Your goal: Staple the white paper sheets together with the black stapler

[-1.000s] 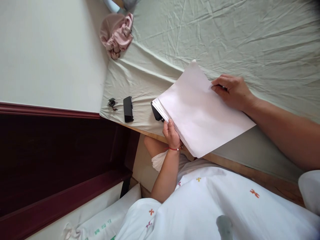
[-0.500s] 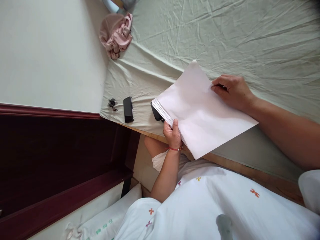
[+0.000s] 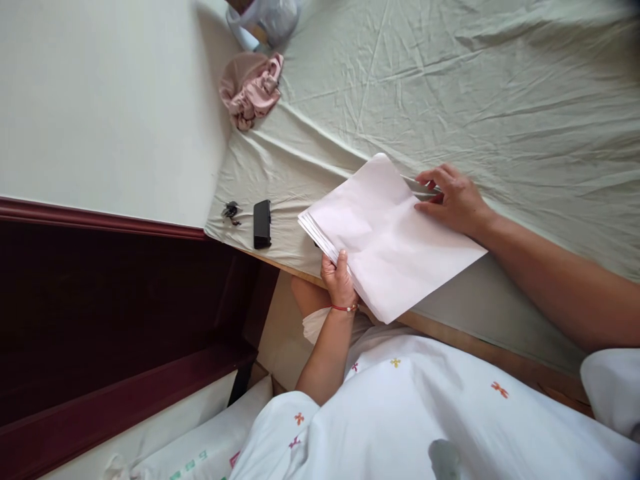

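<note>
Gripping a stack of white paper (image 3: 385, 240) at mid-frame, on the near edge of a bed covered in a pale green sheet (image 3: 475, 87). Left hand (image 3: 339, 280), with a thin red bracelet at the wrist, closed around the stack's lower left edge, thumb on top, fingers curled underneath and out of sight. Right hand (image 3: 450, 200) at the stack's right corner, fingers half bent, fingertips pinching what looks like the lifted top sheets near the corner; palm flat against the paper. Stack tilted, fanned slightly at its left corner, its lower point hanging past the mattress edge toward a white patterned garment (image 3: 400, 413) at the bottom of the frame.

Left of the stack, lying on the sheet: a small black rectangular object (image 3: 262, 223), and just beyond it, near the bed's corner, a tiny dark cluster (image 3: 231, 212), too small to identify. Upper left of centre: a crumpled pink cloth (image 3: 250, 90) against the wall, with a light plastic bag (image 3: 265, 20) at the top edge above it. Dark red wooden trim (image 3: 100, 267) across the left side, below a pale wall.
</note>
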A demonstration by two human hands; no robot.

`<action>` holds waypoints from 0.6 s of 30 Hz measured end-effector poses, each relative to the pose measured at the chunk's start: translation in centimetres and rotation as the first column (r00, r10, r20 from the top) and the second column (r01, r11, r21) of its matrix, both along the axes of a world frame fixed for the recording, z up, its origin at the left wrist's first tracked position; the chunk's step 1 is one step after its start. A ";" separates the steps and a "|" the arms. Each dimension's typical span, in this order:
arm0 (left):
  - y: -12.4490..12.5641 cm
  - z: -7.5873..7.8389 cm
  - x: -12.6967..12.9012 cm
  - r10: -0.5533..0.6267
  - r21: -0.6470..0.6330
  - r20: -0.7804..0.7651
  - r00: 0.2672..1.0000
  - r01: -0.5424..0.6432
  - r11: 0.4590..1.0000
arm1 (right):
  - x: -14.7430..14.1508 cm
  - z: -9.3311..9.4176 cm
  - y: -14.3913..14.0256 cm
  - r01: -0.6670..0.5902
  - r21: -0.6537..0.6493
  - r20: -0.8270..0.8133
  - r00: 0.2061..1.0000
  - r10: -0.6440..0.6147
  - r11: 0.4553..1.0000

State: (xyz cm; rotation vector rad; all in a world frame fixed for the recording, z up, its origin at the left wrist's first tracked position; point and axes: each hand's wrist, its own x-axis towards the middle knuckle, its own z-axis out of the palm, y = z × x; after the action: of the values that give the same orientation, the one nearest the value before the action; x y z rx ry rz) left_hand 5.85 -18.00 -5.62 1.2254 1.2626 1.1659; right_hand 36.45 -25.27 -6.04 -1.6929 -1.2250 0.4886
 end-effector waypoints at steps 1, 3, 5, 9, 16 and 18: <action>0.1 0.3 -0.3 0.019 -0.017 0.019 1.000 -0.019 1.000 | 0.0 0.0 0.0 -0.019 0.003 0.022 1.000 0.019 1.000; 0.6 0.8 -0.9 0.072 -0.037 0.041 0.997 -0.070 0.997 | -0.1 -0.1 0.1 -0.060 0.024 0.079 0.995 0.058 0.998; 1.2 1.4 -1.6 0.131 -0.035 0.046 0.990 -0.130 0.991 | -0.2 -0.1 0.2 -0.106 0.046 0.133 0.986 0.099 0.993; 2.8 2.5 -2.6 0.242 -0.001 0.030 0.970 -0.242 0.970 | -0.6 0.3 0.0 -0.201 0.017 0.137 0.971 0.197 0.979; 3.6 5.3 -0.8 0.256 0.075 0.142 0.956 -0.269 0.960 | -2.9 4.2 -1.5 -0.499 -0.229 -0.108 0.867 0.487 0.836; 3.1 6.3 0.4 0.269 0.036 0.190 0.944 -0.280 0.959 | -3.8 5.1 -1.8 -0.630 -0.329 -0.387 0.769 0.508 0.704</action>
State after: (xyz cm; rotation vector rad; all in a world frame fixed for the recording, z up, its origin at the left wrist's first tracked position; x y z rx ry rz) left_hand 6.23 -14.85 0.70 0.9800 1.2925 1.4955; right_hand 32.66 -27.02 -0.99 -1.4915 -1.5100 1.4396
